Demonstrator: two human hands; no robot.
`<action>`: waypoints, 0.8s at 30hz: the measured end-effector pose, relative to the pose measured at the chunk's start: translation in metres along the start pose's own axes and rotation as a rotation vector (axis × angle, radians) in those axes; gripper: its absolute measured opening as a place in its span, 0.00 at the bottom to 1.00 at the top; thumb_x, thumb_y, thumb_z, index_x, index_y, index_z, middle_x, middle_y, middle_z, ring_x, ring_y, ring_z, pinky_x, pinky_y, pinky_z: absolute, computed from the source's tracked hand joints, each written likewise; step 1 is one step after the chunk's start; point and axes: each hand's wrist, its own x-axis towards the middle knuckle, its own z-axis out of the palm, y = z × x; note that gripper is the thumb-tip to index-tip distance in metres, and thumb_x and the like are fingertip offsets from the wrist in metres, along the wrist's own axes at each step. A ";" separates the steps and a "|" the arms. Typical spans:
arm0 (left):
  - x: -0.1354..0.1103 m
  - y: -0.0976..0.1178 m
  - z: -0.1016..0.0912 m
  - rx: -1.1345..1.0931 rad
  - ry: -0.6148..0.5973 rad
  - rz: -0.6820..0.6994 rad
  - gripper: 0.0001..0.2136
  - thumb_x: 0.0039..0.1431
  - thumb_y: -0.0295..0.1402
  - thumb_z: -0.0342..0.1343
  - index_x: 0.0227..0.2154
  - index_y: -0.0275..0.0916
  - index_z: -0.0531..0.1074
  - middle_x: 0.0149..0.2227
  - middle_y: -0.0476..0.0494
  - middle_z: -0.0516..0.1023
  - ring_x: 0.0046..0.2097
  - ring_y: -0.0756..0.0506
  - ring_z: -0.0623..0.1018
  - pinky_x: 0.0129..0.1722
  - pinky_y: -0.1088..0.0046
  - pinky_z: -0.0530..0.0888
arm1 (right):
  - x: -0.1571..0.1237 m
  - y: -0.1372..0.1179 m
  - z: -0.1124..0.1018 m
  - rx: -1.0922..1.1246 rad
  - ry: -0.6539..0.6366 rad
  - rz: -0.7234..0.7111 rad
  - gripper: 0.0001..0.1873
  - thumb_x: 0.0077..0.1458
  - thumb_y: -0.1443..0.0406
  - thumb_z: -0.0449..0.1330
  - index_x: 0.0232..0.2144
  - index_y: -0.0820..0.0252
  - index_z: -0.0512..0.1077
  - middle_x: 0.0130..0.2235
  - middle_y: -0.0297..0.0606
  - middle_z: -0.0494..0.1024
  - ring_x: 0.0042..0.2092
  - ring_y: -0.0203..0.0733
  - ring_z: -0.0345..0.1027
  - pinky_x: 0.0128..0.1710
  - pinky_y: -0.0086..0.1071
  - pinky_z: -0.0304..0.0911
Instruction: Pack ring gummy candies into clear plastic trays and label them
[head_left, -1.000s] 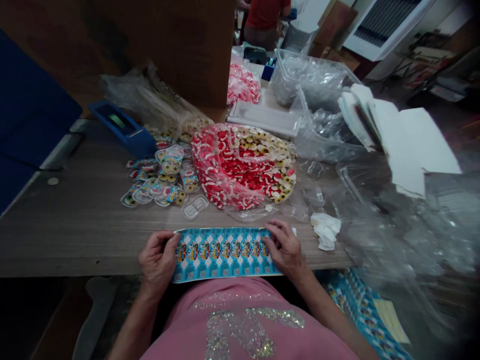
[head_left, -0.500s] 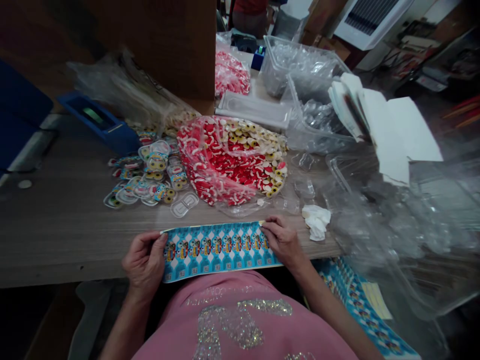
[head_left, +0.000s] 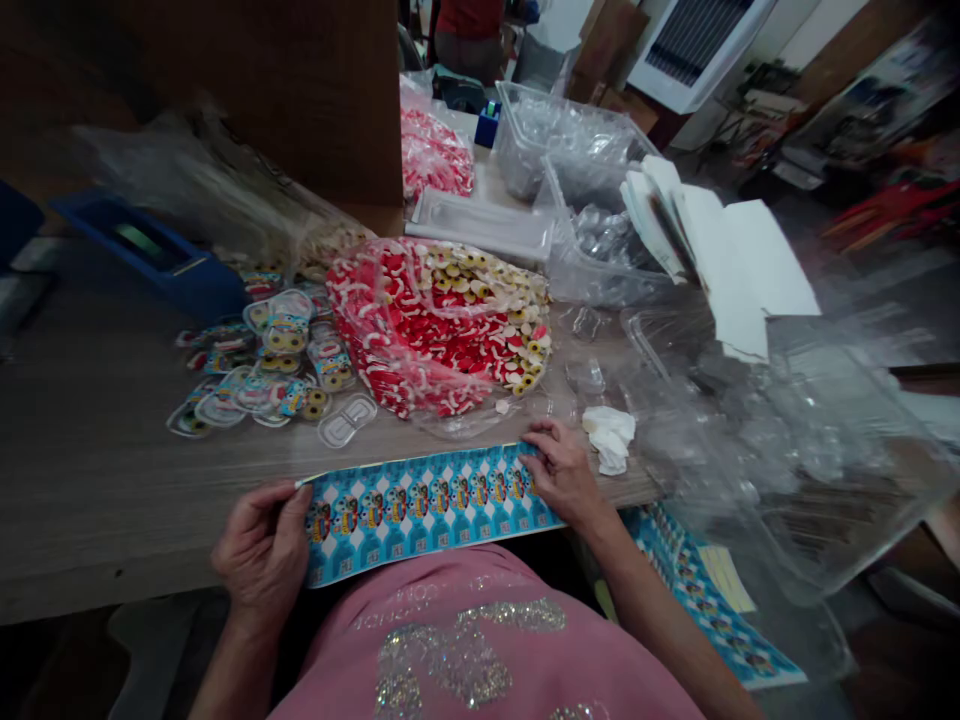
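Note:
A long blue printed sticker sheet [head_left: 427,508] with a row of cartoon pictures lies across the near edge of the wooden table [head_left: 97,460]. My left hand [head_left: 259,555] pinches its left end, fingers curled. My right hand [head_left: 562,475] grips its right end, fingers pressed on it. Just beyond the sheet sits a clear bag of red, white and yellow gummy sweets [head_left: 442,325]. Left of the bag lie several small packed blister packs [head_left: 262,365], and one clear blister [head_left: 345,420] holds nothing.
A blue tape dispenser [head_left: 157,255] sits at the back left by a cardboard box [head_left: 285,90]. Clear plastic bins and trays [head_left: 600,180], white cards [head_left: 712,250] and a crumpled tissue [head_left: 609,435] crowd the right. More blue sheets [head_left: 697,600] lie low right. A person in red stands far behind.
The view has swung right and the sheet now sits tilted, its left end lower. My left hand has slid down and left with it; my right hand stays on the right end.

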 end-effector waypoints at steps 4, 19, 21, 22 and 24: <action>0.000 0.001 0.000 -0.025 -0.007 -0.024 0.09 0.49 0.37 0.65 0.30 0.39 0.75 0.30 0.48 0.78 0.30 0.49 0.76 0.33 0.74 0.74 | -0.002 0.000 0.001 0.016 0.019 -0.048 0.07 0.55 0.69 0.59 0.37 0.59 0.75 0.43 0.44 0.72 0.44 0.45 0.70 0.43 0.39 0.69; 0.002 0.010 0.001 0.025 -0.007 -0.051 0.10 0.47 0.39 0.65 0.30 0.39 0.75 0.28 0.49 0.77 0.28 0.49 0.75 0.29 0.73 0.73 | 0.002 0.000 -0.007 -0.026 -0.177 0.067 0.10 0.56 0.71 0.56 0.37 0.57 0.76 0.32 0.37 0.73 0.35 0.41 0.69 0.37 0.34 0.64; 0.002 0.010 0.001 0.029 -0.018 -0.061 0.10 0.48 0.39 0.65 0.30 0.39 0.75 0.28 0.49 0.76 0.28 0.49 0.74 0.28 0.74 0.72 | 0.003 0.000 -0.008 -0.052 -0.186 0.071 0.09 0.56 0.72 0.56 0.32 0.57 0.77 0.30 0.36 0.72 0.33 0.40 0.68 0.35 0.33 0.62; 0.003 0.010 0.001 0.029 -0.025 -0.070 0.10 0.48 0.39 0.64 0.30 0.39 0.75 0.28 0.49 0.76 0.28 0.49 0.74 0.28 0.74 0.72 | 0.003 -0.001 -0.008 -0.057 -0.173 0.067 0.09 0.55 0.72 0.57 0.30 0.57 0.76 0.29 0.35 0.71 0.33 0.40 0.67 0.34 0.33 0.61; 0.003 0.010 0.001 0.020 -0.030 -0.081 0.10 0.47 0.39 0.65 0.30 0.39 0.74 0.28 0.48 0.76 0.28 0.49 0.74 0.28 0.73 0.72 | 0.003 -0.002 -0.008 -0.052 -0.129 0.058 0.08 0.54 0.72 0.58 0.27 0.58 0.74 0.29 0.35 0.71 0.32 0.39 0.67 0.34 0.33 0.60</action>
